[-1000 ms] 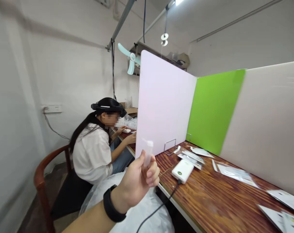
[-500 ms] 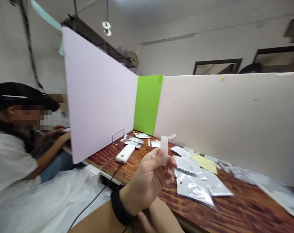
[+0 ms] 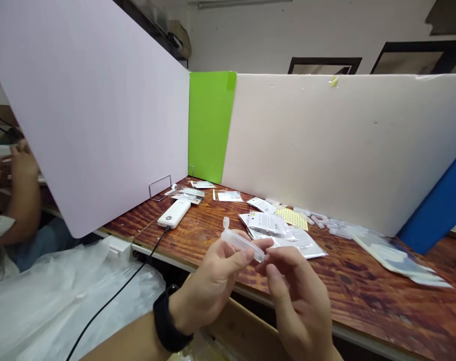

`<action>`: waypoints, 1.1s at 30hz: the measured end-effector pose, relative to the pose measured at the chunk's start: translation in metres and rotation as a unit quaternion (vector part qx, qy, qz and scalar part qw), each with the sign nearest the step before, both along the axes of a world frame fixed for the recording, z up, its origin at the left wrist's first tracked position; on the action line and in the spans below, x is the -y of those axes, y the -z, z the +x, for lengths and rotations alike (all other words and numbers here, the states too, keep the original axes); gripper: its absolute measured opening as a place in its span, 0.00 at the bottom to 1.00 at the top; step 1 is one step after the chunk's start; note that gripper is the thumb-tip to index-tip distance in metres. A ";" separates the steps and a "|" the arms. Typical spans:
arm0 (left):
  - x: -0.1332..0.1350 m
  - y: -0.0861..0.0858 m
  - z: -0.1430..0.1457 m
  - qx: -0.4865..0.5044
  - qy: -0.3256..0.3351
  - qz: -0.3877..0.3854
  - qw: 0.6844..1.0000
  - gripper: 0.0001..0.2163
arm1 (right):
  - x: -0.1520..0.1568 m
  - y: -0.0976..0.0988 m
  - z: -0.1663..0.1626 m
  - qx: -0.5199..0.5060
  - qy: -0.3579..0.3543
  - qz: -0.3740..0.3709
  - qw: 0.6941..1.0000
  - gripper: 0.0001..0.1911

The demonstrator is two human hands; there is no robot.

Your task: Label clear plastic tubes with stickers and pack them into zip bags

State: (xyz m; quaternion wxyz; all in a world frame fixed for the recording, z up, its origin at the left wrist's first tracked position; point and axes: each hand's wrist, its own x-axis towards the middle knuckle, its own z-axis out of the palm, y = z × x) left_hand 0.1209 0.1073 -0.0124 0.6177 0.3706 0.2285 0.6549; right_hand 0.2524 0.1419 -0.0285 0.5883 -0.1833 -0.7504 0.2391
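Note:
My left hand [image 3: 216, 276], with a black band on the wrist, grips a small translucent plastic tube [image 3: 241, 244] between thumb and fingers. The tube lies tilted, its flip cap hanging open at the upper left end. Close to the tube's lower right end is my right hand [image 3: 301, 298], its fingers curved and thumb apart from the index finger. Its fingertips are at or very near the tube; whether they touch it I cannot tell. Behind the hands, several flat clear packets [image 3: 267, 222] with white contents overlap on the wooden table [image 3: 348, 281].
A white power bank [image 3: 174, 213] with a black cable lies left of the hands. Several more tubes [image 3: 318, 220] lie beside a yellow dotted sheet [image 3: 292, 218] and clear bags [image 3: 397, 255]. White panels [image 3: 306, 140] enclose the table. At far left, a co-worker's arm [image 3: 25, 200] shows.
The tube has gone from upright to tilted and lower in my left hand. My right hand has come up from below to the tube's end. The view has shifted downward.

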 end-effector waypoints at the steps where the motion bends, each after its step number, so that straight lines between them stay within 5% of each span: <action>1: 0.001 0.001 0.000 0.002 0.003 0.002 1.000 0.04 | 0.001 -0.001 -0.001 0.003 0.018 0.024 1.000 0.08; 6: 0.003 0.003 -0.003 -0.016 -0.014 0.003 1.000 0.05 | -0.005 -0.004 0.003 0.015 0.047 0.043 0.998 0.12; 13: 0.006 0.005 -0.002 -0.062 0.069 0.026 0.995 0.04 | -0.003 -0.003 0.002 -0.003 -0.148 -0.183 0.972 0.20; 22: 0.005 0.005 0.001 -0.062 0.110 0.000 0.992 0.05 | -0.005 -0.006 0.005 -0.021 -0.259 -0.276 0.925 0.21; 28: 0.008 0.006 0.001 -0.062 0.102 -0.007 0.993 0.06 | -0.009 -0.005 0.006 -0.015 -0.255 -0.249 0.934 0.21; 33: 0.009 0.003 0.000 -0.058 -0.011 -0.004 0.998 0.09 | -0.011 0.002 0.002 -0.092 -0.176 -0.226 0.954 0.18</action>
